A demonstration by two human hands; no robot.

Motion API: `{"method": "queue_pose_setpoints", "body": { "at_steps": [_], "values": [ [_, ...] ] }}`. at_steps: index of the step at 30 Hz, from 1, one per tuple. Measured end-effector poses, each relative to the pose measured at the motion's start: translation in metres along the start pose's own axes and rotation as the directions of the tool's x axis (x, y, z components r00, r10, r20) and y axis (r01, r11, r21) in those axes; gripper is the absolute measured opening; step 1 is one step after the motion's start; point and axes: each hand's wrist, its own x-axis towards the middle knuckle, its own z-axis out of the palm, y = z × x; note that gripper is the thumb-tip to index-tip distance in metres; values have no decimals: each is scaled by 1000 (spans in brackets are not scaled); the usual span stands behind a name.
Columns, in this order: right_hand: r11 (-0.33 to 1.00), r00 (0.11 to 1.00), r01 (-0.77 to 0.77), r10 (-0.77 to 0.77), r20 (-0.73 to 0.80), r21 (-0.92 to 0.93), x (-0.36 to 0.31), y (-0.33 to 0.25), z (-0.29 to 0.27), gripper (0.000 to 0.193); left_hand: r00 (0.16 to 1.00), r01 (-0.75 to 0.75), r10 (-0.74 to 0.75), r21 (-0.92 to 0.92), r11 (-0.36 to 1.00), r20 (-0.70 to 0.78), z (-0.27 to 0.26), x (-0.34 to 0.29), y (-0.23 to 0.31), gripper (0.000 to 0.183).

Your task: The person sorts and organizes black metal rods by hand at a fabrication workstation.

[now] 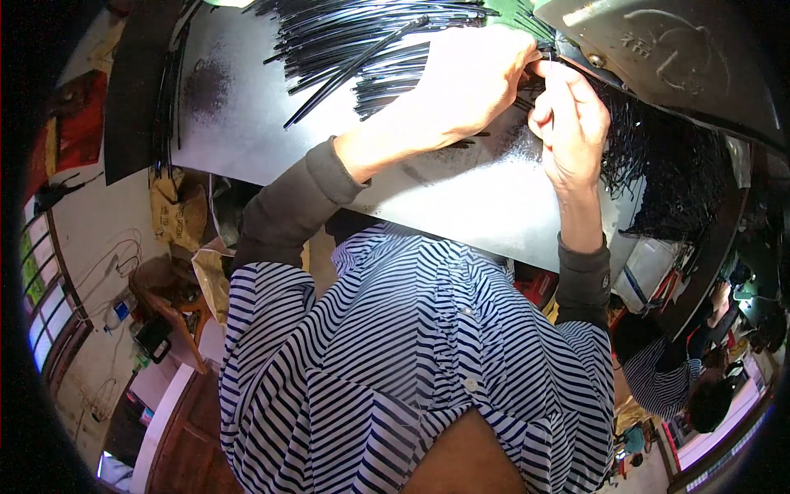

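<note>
At the top of the head view my left hand (484, 72) and my right hand (573, 123) meet with fingers pinched together. Between the fingertips is a small dark spot, and whatever they grip is too small to make out. Both hands are right beside the lower edge of a grey metal machine housing (658, 45). Just left of them, partly hidden by my left hand, lies a wide pile of thin black glossy strips (337, 45). One longer black strip (354, 74) slants across that pile.
Under my forearms is a pale metal tabletop (461, 198), its front edge close to my body. A tangled heap of black strips (671, 177) is at the right. More long strips (170, 90) hang along the left edge. Another person (662, 383) is at far right.
</note>
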Motion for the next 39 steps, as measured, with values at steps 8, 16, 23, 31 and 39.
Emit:
{"method": "queue_pose_setpoints", "body": {
  "at_steps": [8, 16, 23, 31, 39],
  "values": [
    [982, 986, -163, 159, 47, 99, 2, -13, -7, 24, 966, -249, 251, 33, 968, -60, -28, 9, 10, 15],
    [979, 993, -119, 122, -8, 166, 7, 0, 5, 21, 937, 22, -48, 81, 997, 345, -30, 9, 27, 39],
    [904, 934, 207, -69, 351, -375, -34, -8, 5, 12, 990, 84, -7, 537, 840, -144, -62, -27, -28, 13],
    [691, 873, 484, -339, 351, -537, -71, 3, -44, 16, 999, -20, 7, 255, 967, 53, -63, -2, -6, 33],
    [660, 966, 258, -171, 193, -706, -54, -4, -17, 4, 989, 116, -132, 209, 971, 65, -10, -8, 5, 29]
  ]
}}
